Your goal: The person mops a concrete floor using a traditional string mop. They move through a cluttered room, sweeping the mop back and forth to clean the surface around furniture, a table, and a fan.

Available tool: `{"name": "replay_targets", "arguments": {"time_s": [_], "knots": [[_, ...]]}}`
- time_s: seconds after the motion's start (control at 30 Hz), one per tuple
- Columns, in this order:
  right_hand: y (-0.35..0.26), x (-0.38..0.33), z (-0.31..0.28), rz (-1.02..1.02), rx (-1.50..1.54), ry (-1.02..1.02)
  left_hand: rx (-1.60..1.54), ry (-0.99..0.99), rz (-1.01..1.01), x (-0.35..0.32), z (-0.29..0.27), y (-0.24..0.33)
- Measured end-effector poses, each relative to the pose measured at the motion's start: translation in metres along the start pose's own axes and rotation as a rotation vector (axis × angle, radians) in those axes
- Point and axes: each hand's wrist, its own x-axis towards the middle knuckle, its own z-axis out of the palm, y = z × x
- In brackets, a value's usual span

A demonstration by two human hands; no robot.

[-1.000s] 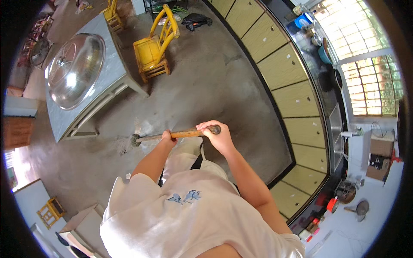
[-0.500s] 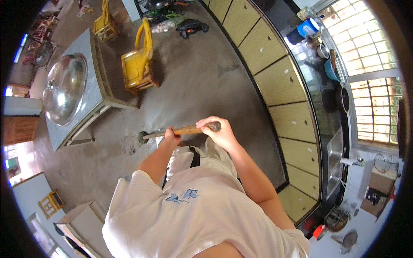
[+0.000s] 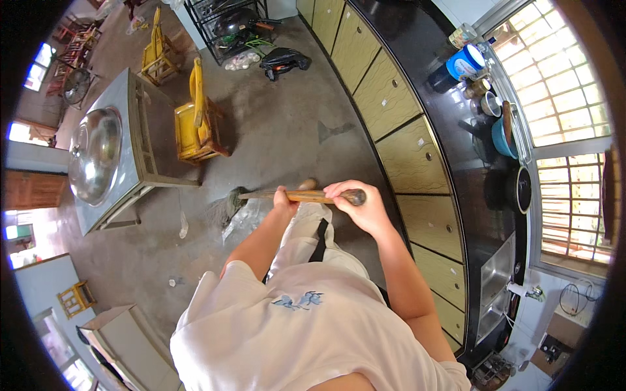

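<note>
I hold a wooden-handled broom (image 3: pixel 306 195) across my body. My right hand (image 3: pixel 355 202) grips the top end of the handle. My left hand (image 3: pixel 285 199) grips it lower down. The broom's dark bristle head (image 3: pixel 231 203) rests on the grey concrete floor (image 3: pixel 274 130) to my left, beside a clear plastic bag (image 3: pixel 244 218). One of my feet shows just beyond the handle.
A row of yellow cabinet doors (image 3: pixel 411 156) under a black counter (image 3: pixel 469 130) runs along my right, with pots, a blue container and a sink (image 3: pixel 495 280). A grey table with a large metal lid (image 3: pixel 94 156) and yellow chairs (image 3: pixel 195 124) stand to the left. Small scraps lie on the floor.
The view has swung toward the counter and cabinets. Both hands keep their grip on the broom, and its head has stayed low on the floor at my left.
</note>
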Motion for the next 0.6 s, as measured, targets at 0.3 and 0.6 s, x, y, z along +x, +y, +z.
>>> {"name": "replay_targets", "arguments": {"time_s": [0.3,0.6], "knots": [[-0.016,0.076,-0.116,0.019,0.028,0.274,0.224,-0.019,-0.129,0.072,0.164,-0.048],[-0.039,0.120,-0.198,-0.024,0.056,0.604,0.460,-0.101,-0.195,0.100,0.324,-0.104]]}}
